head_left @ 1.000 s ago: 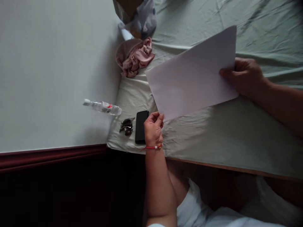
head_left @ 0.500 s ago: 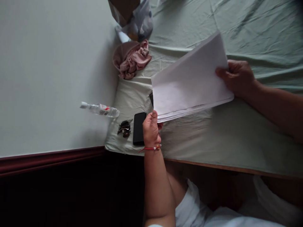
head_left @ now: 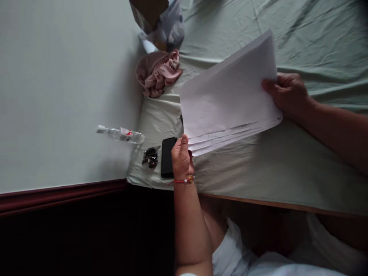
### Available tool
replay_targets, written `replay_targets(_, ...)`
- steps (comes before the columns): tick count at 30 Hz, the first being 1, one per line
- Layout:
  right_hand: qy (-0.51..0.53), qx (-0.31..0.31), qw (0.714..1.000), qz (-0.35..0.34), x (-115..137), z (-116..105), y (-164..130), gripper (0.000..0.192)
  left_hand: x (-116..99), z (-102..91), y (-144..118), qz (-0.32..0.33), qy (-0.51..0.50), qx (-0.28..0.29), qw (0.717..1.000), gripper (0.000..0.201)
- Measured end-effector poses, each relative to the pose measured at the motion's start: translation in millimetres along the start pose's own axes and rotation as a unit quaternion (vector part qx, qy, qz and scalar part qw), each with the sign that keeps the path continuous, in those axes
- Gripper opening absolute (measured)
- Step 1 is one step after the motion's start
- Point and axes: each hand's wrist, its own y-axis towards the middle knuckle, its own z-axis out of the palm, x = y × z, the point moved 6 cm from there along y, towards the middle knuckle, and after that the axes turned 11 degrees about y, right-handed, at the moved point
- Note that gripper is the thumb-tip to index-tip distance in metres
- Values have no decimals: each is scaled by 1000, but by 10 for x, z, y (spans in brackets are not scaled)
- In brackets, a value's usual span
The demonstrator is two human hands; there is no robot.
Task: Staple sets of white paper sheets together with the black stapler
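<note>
Several white sheets of paper (head_left: pixel 230 88) are held up above the bed, their lower edges fanned a little apart. My left hand (head_left: pixel 182 155), with a red beaded bracelet at the wrist, pinches the lower left corner, thumb on top. At the right edge my right hand (head_left: pixel 287 94) grips the stack, its thumb on the front and its other fingers behind. Beside my left hand lies a black phone-like slab (head_left: pixel 168 157), partly covered by that hand. A small part of another dark object shows at the paper's left edge.
A bunch of keys (head_left: pixel 150 157) and a clear plastic bottle (head_left: pixel 120 134) are near the wall. Farther back, a crumpled pink cloth (head_left: pixel 161 73) lies by a plastic bag (head_left: pixel 172 27). The green bed sheet (head_left: pixel 287 165) ends at the near edge, above my legs.
The lower edges of the sheets have spread farther apart at my left hand. The paper's upper edge has risen slightly. Both hands keep their grip.
</note>
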Motion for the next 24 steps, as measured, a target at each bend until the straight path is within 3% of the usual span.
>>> replay_targets(3, 17, 9, 1000, -1, 6, 9, 1, 35, 13, 4, 13, -16, -28, 6, 999, 54)
replay_targets(9, 55, 35, 998, 5, 4, 58, -20, 31, 29, -84, 45, -8, -55, -57, 997, 57)
replay_targets(12, 42, 29, 999, -5, -7, 29, -4, 36, -5, -36, 11, -11, -58, -38, 998, 49)
replay_targets(16, 3, -24, 1000, 5, -43, -57, 32, 48, -43, 93, -56, -22, -25, 38, 999, 42)
replay_targets(24, -3, -19, 1000, 16, -17, -12, -13, 48, -6, 73, -43, -22, 10, -3, 1000, 43)
